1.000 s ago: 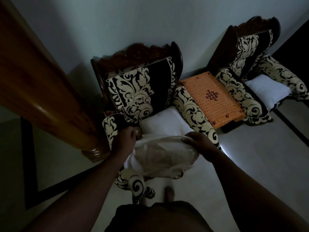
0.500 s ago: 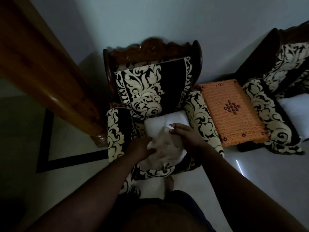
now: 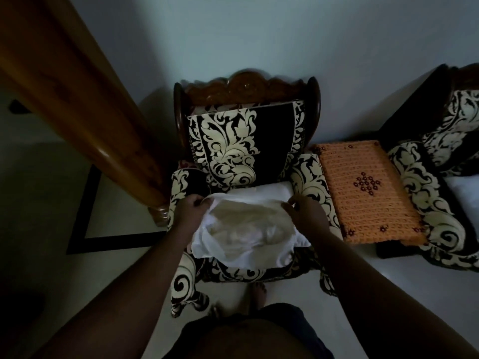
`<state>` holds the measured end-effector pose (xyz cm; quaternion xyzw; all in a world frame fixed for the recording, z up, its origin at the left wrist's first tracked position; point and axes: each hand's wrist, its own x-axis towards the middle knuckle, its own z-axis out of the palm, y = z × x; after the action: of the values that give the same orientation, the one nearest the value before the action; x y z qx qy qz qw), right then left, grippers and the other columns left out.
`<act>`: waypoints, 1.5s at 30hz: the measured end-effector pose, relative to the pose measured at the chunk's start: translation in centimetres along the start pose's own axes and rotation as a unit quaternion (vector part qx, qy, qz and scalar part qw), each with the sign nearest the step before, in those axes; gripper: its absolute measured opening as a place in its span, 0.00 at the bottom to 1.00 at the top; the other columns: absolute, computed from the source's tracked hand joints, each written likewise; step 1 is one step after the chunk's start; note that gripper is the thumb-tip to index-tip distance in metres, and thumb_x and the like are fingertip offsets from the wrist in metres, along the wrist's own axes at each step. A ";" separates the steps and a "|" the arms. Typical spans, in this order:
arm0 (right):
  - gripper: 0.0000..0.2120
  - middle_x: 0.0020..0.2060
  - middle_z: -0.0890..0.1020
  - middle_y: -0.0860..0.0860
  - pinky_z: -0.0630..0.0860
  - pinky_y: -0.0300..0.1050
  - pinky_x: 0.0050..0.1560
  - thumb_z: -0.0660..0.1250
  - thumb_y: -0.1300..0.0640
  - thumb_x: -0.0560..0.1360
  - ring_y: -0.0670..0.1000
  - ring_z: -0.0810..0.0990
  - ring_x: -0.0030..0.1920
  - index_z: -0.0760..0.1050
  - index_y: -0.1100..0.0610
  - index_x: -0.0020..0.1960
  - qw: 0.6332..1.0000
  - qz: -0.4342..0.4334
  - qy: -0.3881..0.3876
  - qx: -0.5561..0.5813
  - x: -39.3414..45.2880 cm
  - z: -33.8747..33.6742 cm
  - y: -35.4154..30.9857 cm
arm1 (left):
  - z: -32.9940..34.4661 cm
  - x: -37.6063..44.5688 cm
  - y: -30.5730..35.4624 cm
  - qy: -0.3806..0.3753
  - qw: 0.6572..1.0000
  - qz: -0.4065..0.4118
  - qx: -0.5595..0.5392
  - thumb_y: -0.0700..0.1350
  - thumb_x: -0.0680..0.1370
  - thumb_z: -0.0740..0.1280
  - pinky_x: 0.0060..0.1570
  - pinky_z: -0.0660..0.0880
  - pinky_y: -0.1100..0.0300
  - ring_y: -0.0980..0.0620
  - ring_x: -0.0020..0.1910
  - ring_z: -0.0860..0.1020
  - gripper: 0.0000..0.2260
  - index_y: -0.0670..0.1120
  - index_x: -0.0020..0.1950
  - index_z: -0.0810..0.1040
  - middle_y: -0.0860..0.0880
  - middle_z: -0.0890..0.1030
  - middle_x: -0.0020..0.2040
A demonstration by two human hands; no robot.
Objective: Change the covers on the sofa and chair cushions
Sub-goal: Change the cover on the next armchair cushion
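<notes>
- I look down in a dim room at my left hand (image 3: 190, 213), its fingers curled around the left edge of a white cover (image 3: 241, 244), pinching the cloth.
- My right hand (image 3: 305, 216) grips the cover's right edge, thumb and fingers closed on the fabric near the chair's right armrest.
- The cover is held stretched open between both hands, its mouth gaping over the front of a white cushion (image 3: 261, 190) that lies on the seat of the armchair (image 3: 246, 141).
- The armchair stands against the wall, a black-and-cream floral back cushion (image 3: 243, 149) propped upright under its carved wooden crest.
- Just beside the chair's right armrest sits a low table under an orange mat (image 3: 368, 193) with a dark flower motif.
- A second armchair (image 3: 440, 177) in the same pattern stands beyond the mat, a white cushion on its seat at the frame's edge.
- A wooden post (image 3: 85, 117) slants across the left, its base near the chair's left armrest.
</notes>
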<state>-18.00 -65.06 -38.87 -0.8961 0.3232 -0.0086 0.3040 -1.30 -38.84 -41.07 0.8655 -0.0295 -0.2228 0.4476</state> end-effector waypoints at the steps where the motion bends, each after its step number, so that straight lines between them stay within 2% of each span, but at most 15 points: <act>1: 0.09 0.34 0.81 0.47 0.71 0.40 0.31 0.69 0.46 0.79 0.45 0.78 0.32 0.78 0.51 0.47 1.000 0.001 0.013 -0.010 -0.4 0.8 -0.1 | -0.3 -0.4 -0.1 0.000 1.000 -0.017 -0.026 0.53 0.80 0.70 0.36 0.70 0.59 0.50 0.37 0.77 0.12 0.45 0.47 0.82 0.47 0.80 0.38; 3: 0.10 0.34 0.79 0.49 0.72 0.43 0.34 0.68 0.48 0.80 0.47 0.78 0.33 0.77 0.54 0.46 1.000 -0.005 0.010 0.015 -1.3 2.5 -0.6 | -0.8 -1.3 -0.8 -0.009 0.998 -0.053 -0.039 0.56 0.81 0.67 0.40 0.73 0.58 0.47 0.42 0.79 0.15 0.44 0.51 0.82 0.45 0.82 0.42; 5: 0.11 0.35 0.78 0.51 0.73 0.47 0.37 0.67 0.51 0.81 0.51 0.77 0.36 0.76 0.58 0.45 0.997 0.004 0.010 0.077 -2.1 3.7 -1.5 | -0.9 -1.8 -2.0 -0.010 0.996 -0.082 -0.024 0.58 0.82 0.63 0.53 0.78 0.52 0.41 0.52 0.80 0.19 0.43 0.59 0.81 0.42 0.82 0.52; 7: 0.11 0.39 0.79 0.52 0.77 0.52 0.44 0.64 0.51 0.82 0.54 0.79 0.41 0.76 0.59 0.48 0.990 0.041 0.026 0.133 -3.1 4.5 -2.7 | -1.2 -2.5 -2.9 -0.018 0.992 -0.115 -0.043 0.55 0.83 0.62 0.60 0.77 0.49 0.39 0.57 0.80 0.19 0.40 0.62 0.80 0.39 0.82 0.58; 10: 0.10 0.42 0.81 0.50 0.79 0.56 0.48 0.61 0.45 0.82 0.54 0.80 0.45 0.74 0.51 0.52 0.980 0.085 0.081 0.164 -4.4 5.6 -4.2 | -1.6 -3.7 -4.0 -0.028 0.993 -0.115 0.001 0.54 0.84 0.60 0.56 0.76 0.52 0.43 0.51 0.79 0.19 0.41 0.59 0.81 0.39 0.82 0.56; 12: 0.09 0.39 0.79 0.47 0.78 0.59 0.48 0.57 0.42 0.82 0.53 0.79 0.42 0.71 0.45 0.48 0.981 0.093 0.120 0.120 -5.0 5.9 -5.2 | -2.2 -4.7 -4.1 0.010 0.994 -0.061 0.090 0.58 0.84 0.59 0.49 0.73 0.52 0.41 0.51 0.79 0.20 0.43 0.57 0.79 0.40 0.82 0.55; 14: 0.09 0.37 0.78 0.47 0.79 0.56 0.43 0.56 0.45 0.83 0.52 0.78 0.38 0.69 0.46 0.47 0.991 0.040 0.123 0.040 -5.5 5.7 -5.3 | -3.0 -5.4 -4.0 0.044 0.977 0.013 0.209 0.60 0.84 0.55 0.44 0.68 0.53 0.39 0.52 0.79 0.21 0.44 0.57 0.76 0.41 0.82 0.53; 17: 0.09 0.40 0.79 0.52 0.78 0.50 0.38 0.57 0.49 0.84 0.54 0.78 0.38 0.70 0.53 0.50 0.992 -0.045 0.024 -0.114 -5.8 5.7 -4.1 | -3.5 -5.9 -4.7 0.045 0.952 0.093 0.289 0.59 0.85 0.51 0.41 0.65 0.53 0.39 0.50 0.80 0.19 0.46 0.57 0.73 0.43 0.82 0.49; 20: 0.11 0.43 0.81 0.56 0.69 0.46 0.37 0.60 0.48 0.83 0.60 0.80 0.44 0.73 0.56 0.54 0.985 -0.048 -0.044 -0.157 -5.6 6.3 -2.3 | -3.0 -5.5 -5.6 0.015 0.960 0.087 0.264 0.57 0.86 0.52 0.41 0.67 0.52 0.39 0.50 0.79 0.18 0.46 0.55 0.74 0.43 0.82 0.49; 25: 0.13 0.48 0.82 0.55 0.71 0.46 0.40 0.58 0.46 0.84 0.57 0.80 0.47 0.75 0.54 0.58 0.980 0.016 -0.139 -0.141 -3.7 7.4 -0.6 | -1.0 -3.8 -5.8 -0.028 0.976 0.011 0.215 0.58 0.85 0.53 0.54 0.76 0.48 0.39 0.55 0.80 0.21 0.46 0.57 0.79 0.42 0.83 0.54; 32: 0.12 0.48 0.83 0.51 0.70 0.43 0.43 0.65 0.44 0.80 0.51 0.80 0.47 0.78 0.52 0.54 0.962 0.058 -0.262 -0.058 3.0 9.1 5.3 | 3.9 0.2 -4.8 -0.045 0.981 -0.066 0.177 0.56 0.85 0.55 0.58 0.76 0.48 0.40 0.58 0.79 0.20 0.45 0.62 0.80 0.43 0.83 0.59; 35: 0.16 0.51 0.83 0.52 0.69 0.42 0.46 0.67 0.42 0.79 0.52 0.81 0.52 0.78 0.54 0.56 0.956 0.086 -0.279 -0.029 6.3 10.4 8.3 | 6.5 1.9 -4.9 -0.033 0.979 -0.102 0.173 0.56 0.85 0.56 0.59 0.76 0.47 0.40 0.58 0.80 0.20 0.44 0.61 0.81 0.42 0.83 0.58; 38: 0.20 0.58 0.80 0.55 0.74 0.45 0.53 0.68 0.40 0.77 0.55 0.80 0.58 0.76 0.53 0.61 0.953 0.136 -0.270 0.008 9.3 12.4 11.8 | 9.0 3.3 -4.4 -0.022 0.971 -0.116 0.207 0.53 0.86 0.56 0.59 0.74 0.50 0.39 0.60 0.78 0.19 0.43 0.64 0.80 0.40 0.81 0.61; 42: 0.34 0.70 0.72 0.61 0.72 0.54 0.67 0.68 0.40 0.77 0.61 0.73 0.69 0.64 0.56 0.76 0.941 0.212 -0.260 0.035 12.5 14.8 15.2 | 11.0 4.7 -4.4 -0.025 0.964 -0.139 0.226 0.50 0.86 0.57 0.61 0.73 0.49 0.38 0.62 0.78 0.18 0.39 0.65 0.79 0.37 0.80 0.62; 45: 0.42 0.74 0.67 0.62 0.68 0.56 0.72 0.69 0.41 0.77 0.62 0.67 0.74 0.55 0.59 0.80 0.927 0.262 -0.263 0.049 14.6 16.6 16.6 | 11.6 5.2 -5.2 -0.009 0.961 -0.172 0.215 0.53 0.86 0.57 0.62 0.73 0.49 0.39 0.62 0.78 0.19 0.42 0.64 0.80 0.40 0.81 0.62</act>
<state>-12.46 -74.72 -64.22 -0.7338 0.4540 0.2910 0.4133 -2.17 -45.86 -52.79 0.9315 0.0685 -0.2921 0.2058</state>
